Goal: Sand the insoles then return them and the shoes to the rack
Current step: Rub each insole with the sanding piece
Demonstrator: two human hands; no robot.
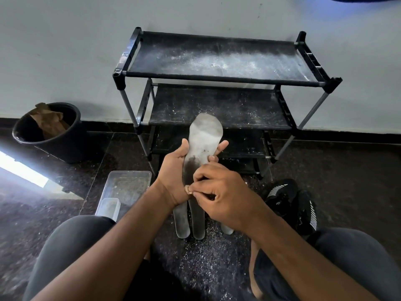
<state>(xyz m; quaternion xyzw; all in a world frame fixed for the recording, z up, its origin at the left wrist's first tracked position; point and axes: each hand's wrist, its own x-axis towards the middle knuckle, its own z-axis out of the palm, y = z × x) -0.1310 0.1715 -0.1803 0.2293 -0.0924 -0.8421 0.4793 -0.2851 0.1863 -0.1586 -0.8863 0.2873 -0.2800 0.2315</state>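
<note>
Grey foam, worn pale at the toe and dark toward the heel: that was the insole (202,146) the person held up in front of the black shoe rack (221,66), toe pointing away from them. The left hand (173,170) cupped it from underneath, fingers curled up round both edges. The right hand (219,192) lay over the heel end with fingertips pinched together on something small; I took it for a scrap of sandpaper, though it was mostly hidden. Sanding looked to be the step in hand. More insoles (191,222) lay on the dusty floor just below the hands, and the black shoes (293,205) sat near the right knee, so the rack's shelves were not yet refilled. Next, I'd guess, came firm strokes along the dark heel patch, with the left grip kept steady
</note>
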